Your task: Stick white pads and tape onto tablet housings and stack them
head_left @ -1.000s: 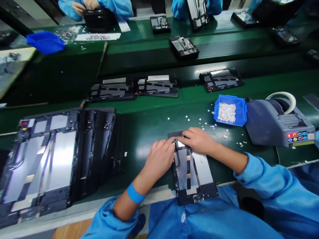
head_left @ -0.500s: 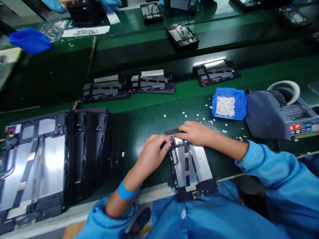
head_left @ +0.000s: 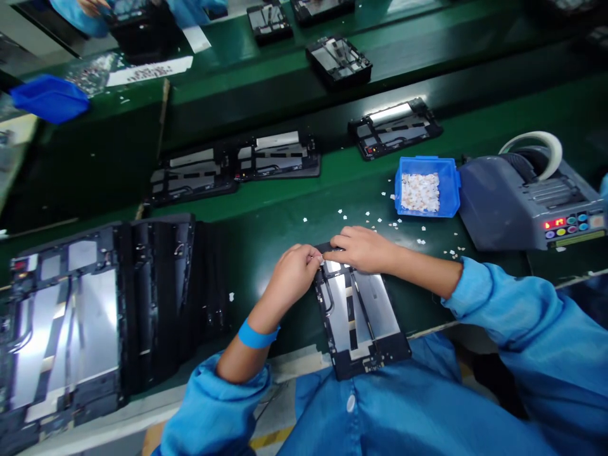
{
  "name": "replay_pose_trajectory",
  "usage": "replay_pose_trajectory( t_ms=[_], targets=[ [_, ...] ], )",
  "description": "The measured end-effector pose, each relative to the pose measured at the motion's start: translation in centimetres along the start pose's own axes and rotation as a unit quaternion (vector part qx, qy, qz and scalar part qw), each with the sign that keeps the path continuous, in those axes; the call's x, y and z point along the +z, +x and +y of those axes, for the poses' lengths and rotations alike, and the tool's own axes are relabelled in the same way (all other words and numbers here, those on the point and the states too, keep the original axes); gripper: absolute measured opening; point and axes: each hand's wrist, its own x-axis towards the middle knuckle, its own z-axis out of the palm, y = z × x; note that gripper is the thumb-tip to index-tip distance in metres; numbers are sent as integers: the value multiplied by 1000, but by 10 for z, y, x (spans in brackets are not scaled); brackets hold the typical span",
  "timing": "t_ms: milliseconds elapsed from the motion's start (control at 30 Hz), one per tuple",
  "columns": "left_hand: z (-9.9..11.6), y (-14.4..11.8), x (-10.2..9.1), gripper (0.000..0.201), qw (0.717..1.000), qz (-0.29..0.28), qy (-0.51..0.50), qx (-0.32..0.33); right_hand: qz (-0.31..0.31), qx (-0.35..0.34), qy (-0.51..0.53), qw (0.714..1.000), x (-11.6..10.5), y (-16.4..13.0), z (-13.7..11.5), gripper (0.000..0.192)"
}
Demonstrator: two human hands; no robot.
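Note:
An opened tablet point(head_left: 361, 316), its inner parts showing, lies at the table's front edge before me. My left hand point(head_left: 295, 273) is at its upper left corner, thumb and forefinger pinched together; whatever sits between them is too small to make out. Close beside it, my right hand point(head_left: 363, 248) rests over the tablet's top end with its fingers bent and the fingertips near the same corner. Something small and white shows by the fingertips. A blue bin point(head_left: 453, 190) of small white pieces point(head_left: 420, 192) stands beyond my right hand.
To the left leans a row of opened tablets point(head_left: 71, 316). More tablets point(head_left: 275, 155) lie along the back. A grey tape dispenser point(head_left: 503, 202) stands at the right, and white scraps point(head_left: 380, 220) are scattered nearby. Across the line, another person's hand point(head_left: 92, 6) is visible.
The view has shifted slightly. My left hand has moved closer to the tablet's corner, its thumb and forefinger now together. My right hand stays over the top end.

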Motion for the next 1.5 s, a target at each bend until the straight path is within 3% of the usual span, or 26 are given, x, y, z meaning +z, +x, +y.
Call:
replay_pose_trajectory(
  t_ms=[500, 767, 933, 1300, 1400, 1500],
  targets=[
    [1, -1, 6, 19, 1000, 14, 21, -14, -1, -2, 6, 1000, -1, 1, 0, 31],
    [-1, -8, 19, 3, 996, 77, 18, -40, -1, 1, 12, 1000, -2, 0, -1, 27],
    [-10, -5, 28, 18, 990, 98, -54, -82, -13, 11, -4, 1000, -4, 1, -2, 28],
    [-17, -1, 30, 25, 993, 76, -71, -54, -80, 20, -42, 996, -19, 15, -16, 35],
    [-17, -6, 27, 28, 995, 72, -59, -39, -68, 53, -33, 996, -30, 13, -12, 30],
    [-18, -33, 29, 31, 992, 106, -59, -45, 9, 205, 6, 979, -47, -14, -15, 30]
  ],
)
